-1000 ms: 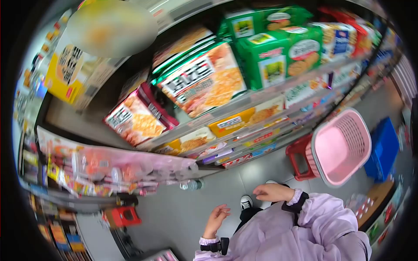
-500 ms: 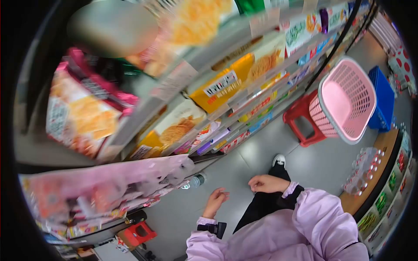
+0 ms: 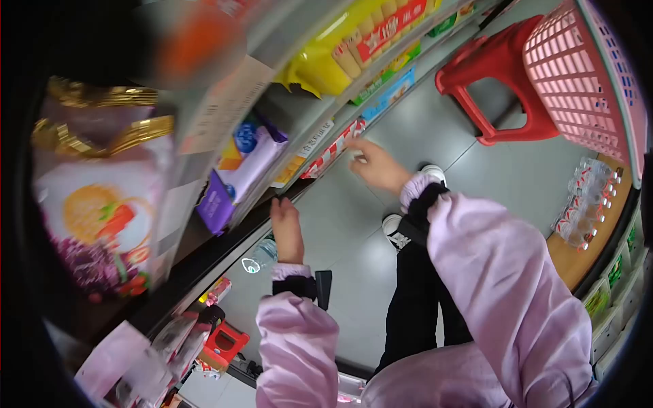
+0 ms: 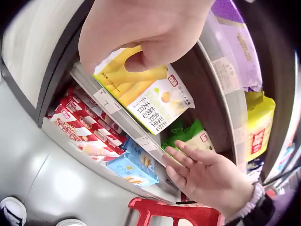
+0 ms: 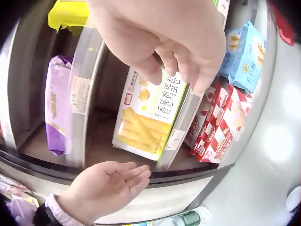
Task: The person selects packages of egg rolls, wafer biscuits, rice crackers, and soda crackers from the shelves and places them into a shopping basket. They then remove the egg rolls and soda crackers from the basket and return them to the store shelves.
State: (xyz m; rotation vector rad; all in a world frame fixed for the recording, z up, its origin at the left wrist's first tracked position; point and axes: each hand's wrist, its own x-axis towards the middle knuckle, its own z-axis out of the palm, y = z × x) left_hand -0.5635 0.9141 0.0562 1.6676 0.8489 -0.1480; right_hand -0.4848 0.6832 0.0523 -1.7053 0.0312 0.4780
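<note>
A white and yellow egg-roll box lies on a low shelf. Over one end of it in the left wrist view is my left hand, bent at the fingers and holding nothing visible. The right wrist view shows that hand palm up beside the shelf edge, apart from the box. My right hand hangs above the box's other end; whether its fingertips touch is unclear. Beside a green packet, the right hand has relaxed fingers. Both the left hand and right hand reach toward the shelves.
Red-and-white boxes and a blue packet sit on the lowest shelf. A purple packet is on a higher shelf. Right of my legs stand a red stool, a pink basket and bottles. One bottle lies near the shelf base.
The head view has come lower and closer to the shelves, with the basket and stool now at upper right. Both hands have moved forward to the low shelves.
</note>
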